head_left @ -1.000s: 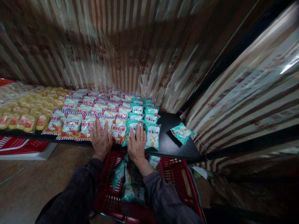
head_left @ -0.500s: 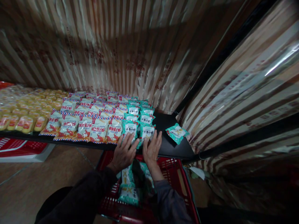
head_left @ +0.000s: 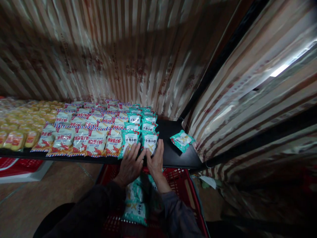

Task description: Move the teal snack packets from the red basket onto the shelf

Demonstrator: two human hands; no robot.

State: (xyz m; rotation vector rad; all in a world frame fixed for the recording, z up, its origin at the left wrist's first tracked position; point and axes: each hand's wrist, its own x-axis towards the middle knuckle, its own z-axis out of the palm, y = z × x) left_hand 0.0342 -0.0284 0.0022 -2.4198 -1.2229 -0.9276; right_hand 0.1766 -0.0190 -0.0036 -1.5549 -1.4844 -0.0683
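Both my hands are at the front edge of the black shelf (head_left: 166, 145), fingers stretched out against the front teal snack bags. My left hand (head_left: 130, 165) lies over the lower part of the left front bag (head_left: 130, 138), its thumb pointing toward the neighbouring bag. My right hand (head_left: 155, 162) rests along the lower right side of the right front bag (head_left: 150, 141). Neither hand is closed around a bag. More teal bags (head_left: 148, 126) stand in two columns behind. Below my wrists, a red basket (head_left: 177, 177) holds several more teal bags (head_left: 135, 211).
One teal bag (head_left: 182, 140) lies apart at the shelf's right end. White-and-red snack bags (head_left: 97, 141) fill rows to the left, then yellow packaged cakes (head_left: 16, 138). Striped plastic sheeting (head_left: 123, 66) hangs behind and at right. A red-and-white crate (head_left: 21, 170) sits below left.
The view has shifted slightly, so the shelf and bags appear farther left and a little lower. My hands stay at the two front teal bags, with their fingers still stretched out.
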